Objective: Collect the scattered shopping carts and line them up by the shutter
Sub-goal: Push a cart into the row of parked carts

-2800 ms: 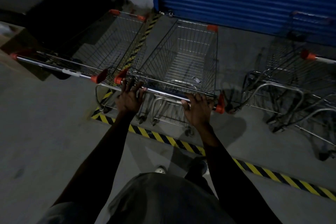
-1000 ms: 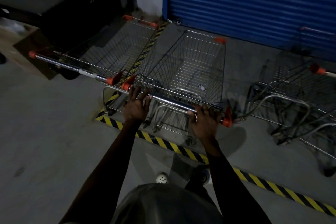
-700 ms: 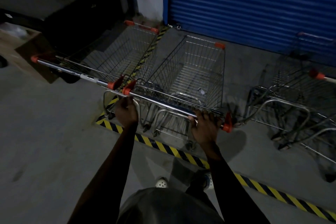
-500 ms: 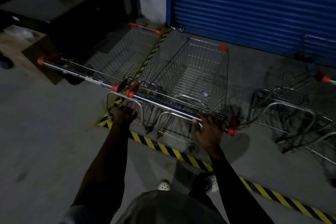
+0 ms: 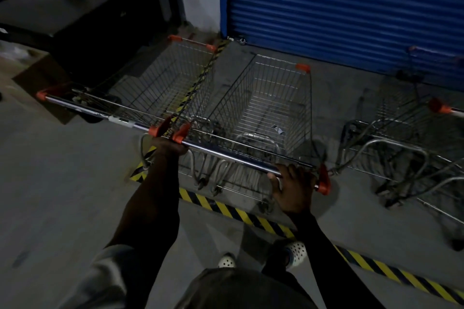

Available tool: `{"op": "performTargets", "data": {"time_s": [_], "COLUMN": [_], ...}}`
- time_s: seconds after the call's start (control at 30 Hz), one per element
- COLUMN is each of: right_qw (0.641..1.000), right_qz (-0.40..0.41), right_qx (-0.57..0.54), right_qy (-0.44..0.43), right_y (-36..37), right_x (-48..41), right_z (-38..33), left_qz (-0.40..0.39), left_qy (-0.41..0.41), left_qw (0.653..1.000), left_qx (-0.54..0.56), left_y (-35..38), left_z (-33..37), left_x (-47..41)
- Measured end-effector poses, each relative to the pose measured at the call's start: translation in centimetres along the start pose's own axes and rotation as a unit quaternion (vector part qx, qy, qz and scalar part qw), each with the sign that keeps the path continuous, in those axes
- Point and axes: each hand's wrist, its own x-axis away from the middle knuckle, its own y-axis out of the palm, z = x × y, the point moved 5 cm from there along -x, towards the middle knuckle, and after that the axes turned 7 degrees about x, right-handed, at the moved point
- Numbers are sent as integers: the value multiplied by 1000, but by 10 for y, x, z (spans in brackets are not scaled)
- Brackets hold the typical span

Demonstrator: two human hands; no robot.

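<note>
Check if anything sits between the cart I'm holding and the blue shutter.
Nothing visible does. Only bare floor lies between the middle cart and the shutter. The left cart and right cart stand off to its sides, not ahead of it.

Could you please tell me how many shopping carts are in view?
3: left cart, middle cart gripped by the right hand, right cart by the shutter; more may be nested there.

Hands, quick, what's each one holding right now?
Left hand: fist by the cart handle, grip cannot be told.
Right hand: gripping the cart handle.
</note>
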Motion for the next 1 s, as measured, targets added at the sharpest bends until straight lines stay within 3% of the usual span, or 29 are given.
{"op": "performTargets", "data": {"time_s": [0.17,0.53,0.8,0.9,1.0], "right_qw": [1000,1000,1000,1000,1000], "right_qz": [12,-1,0,-6,-4], "right_qx": [11,17,31,27,29], "right_qy": [6,2,-2,4,6], "right_y": [0,-2,-2,0,-2], "right_x": [2,2,2,2,1], "right_z": [-2,-4,-4,-3,-4], "left_qz": [63,-11,-11,22,50], "left_qy": [16,29,18,14,90], "left_qw": [998,999,1000,998,995], "left_qx": [17,-13,11,50,7], "left_y": [-12,7,2,3,-6], "left_z": [1,-3,-6,-9,-1], "left_x": [-2,19,16,28,21]}}
